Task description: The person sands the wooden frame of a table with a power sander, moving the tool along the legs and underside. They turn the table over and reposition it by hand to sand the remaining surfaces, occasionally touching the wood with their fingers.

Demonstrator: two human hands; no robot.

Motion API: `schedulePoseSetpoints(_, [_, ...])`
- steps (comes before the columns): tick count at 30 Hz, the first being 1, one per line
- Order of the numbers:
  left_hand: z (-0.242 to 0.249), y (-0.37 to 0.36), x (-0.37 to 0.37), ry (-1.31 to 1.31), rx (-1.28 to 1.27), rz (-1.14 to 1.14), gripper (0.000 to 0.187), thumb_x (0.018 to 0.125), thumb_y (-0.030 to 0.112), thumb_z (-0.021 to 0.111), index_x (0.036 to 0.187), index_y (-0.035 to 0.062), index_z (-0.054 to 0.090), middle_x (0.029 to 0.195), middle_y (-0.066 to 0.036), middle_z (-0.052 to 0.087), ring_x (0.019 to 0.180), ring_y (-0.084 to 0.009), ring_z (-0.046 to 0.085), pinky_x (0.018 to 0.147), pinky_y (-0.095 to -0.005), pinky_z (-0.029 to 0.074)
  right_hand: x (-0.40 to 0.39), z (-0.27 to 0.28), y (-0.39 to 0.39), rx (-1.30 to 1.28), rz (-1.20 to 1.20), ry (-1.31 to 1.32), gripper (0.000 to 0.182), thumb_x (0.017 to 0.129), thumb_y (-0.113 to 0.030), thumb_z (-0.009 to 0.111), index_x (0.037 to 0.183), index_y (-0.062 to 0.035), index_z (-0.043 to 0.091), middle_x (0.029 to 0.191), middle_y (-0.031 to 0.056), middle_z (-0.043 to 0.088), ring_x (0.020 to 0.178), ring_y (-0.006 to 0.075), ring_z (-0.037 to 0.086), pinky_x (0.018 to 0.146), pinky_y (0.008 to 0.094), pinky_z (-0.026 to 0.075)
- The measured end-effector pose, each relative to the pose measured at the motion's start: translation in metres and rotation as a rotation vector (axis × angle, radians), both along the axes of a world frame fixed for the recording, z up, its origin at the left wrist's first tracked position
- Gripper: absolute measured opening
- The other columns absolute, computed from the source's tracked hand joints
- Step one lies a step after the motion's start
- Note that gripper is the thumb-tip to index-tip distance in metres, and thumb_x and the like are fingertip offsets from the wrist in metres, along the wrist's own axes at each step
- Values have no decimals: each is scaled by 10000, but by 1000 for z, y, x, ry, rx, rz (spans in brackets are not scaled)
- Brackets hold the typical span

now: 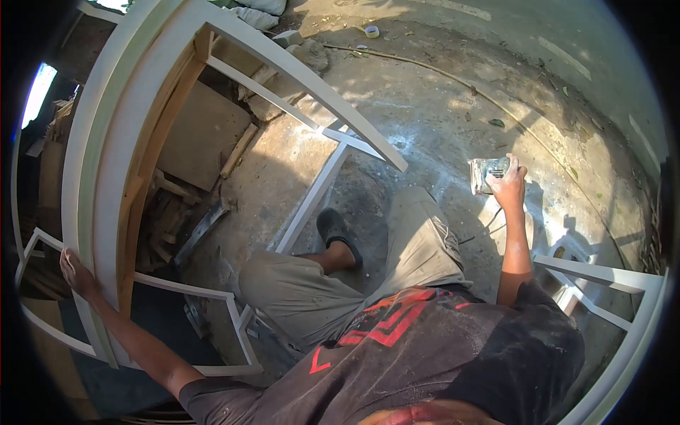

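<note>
My right hand (511,185) is closed round a dusty palm sander (483,172), held out to my right above the ground. A dark cord trails from the sander back toward me. My left hand (79,275) rests with fingers stretched out on the outer edge of a white-painted piece of furniture (108,152), which looks like a table tipped on its side. Bare wood shows along its inner side, and a white leg (308,88) sticks out toward the middle of the view.
A second white frame (602,273) stands at my right. A long thin hose or cane (489,99) curves across the dusty concrete ground (425,92). A tape roll (372,32) lies at the back. Wood scraps (170,212) are piled behind the furniture at left.
</note>
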State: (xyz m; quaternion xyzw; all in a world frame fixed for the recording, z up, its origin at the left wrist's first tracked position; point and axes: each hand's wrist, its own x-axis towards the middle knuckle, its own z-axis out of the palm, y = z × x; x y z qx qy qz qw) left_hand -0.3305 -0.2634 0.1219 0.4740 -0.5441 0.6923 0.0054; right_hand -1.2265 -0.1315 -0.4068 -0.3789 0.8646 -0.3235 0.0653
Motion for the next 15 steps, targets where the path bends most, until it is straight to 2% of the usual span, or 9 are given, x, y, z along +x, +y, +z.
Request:
schedulePoseSetpoints(2, [7,-3,21,276,102,-181,151,1012,136,565,1049,35,672,1148,-166,680,1173,-326,628,931,-455,553,2,-6,-7,49,-27,-6,824,730,-303,805,1456,-123,459,1193,285,538,1069,486,611,957,506,514])
schedulePoseSetpoints(4, [10,-6,37,180,30,-49,156,1015,145,579,1028,36,690,1146,-180,683,1174,-340,630,945,-459,550,8,-7,-6,51,-63,-48,831,724,-312,818,1453,-121,466,1208,291,534,1091,493,600,977,498,511])
schedulePoseSetpoints(6, [6,-4,34,236,12,-212,205,1042,219,602,1121,63,709,1207,-161,691,1192,-347,631,1040,-484,506,8,-15,-1,85,-122,-106,821,726,-307,820,1446,-118,474,1217,285,528,1091,486,601,974,501,513])
schedulePoseSetpoints(9, [9,-59,-8,247,33,-235,236,1044,238,585,1138,56,702,1219,-166,685,1198,-348,627,1039,-486,507,-3,-46,3,22,-129,-76,809,728,-298,826,1437,-119,480,1221,261,526,1099,462,608,951,512,523])
schedulePoseSetpoints(11, [14,-90,-40,265,61,-240,267,1046,257,568,1155,50,696,1231,-170,680,1204,-349,624,1039,-487,509,-7,-51,-3,124,-143,-151,811,720,-276,829,1438,-125,483,1216,239,527,1104,461,611,952,509,524])
schedulePoseSetpoints(15, [-13,-155,-104,348,133,-237,329,1050,296,534,1190,37,682,1255,-179,669,1215,-351,617,1037,-490,511,-29,-76,-37,254,-122,-115,800,722,-262,823,1439,-151,487,1195,222,527,1086,463,618,935,515,528])
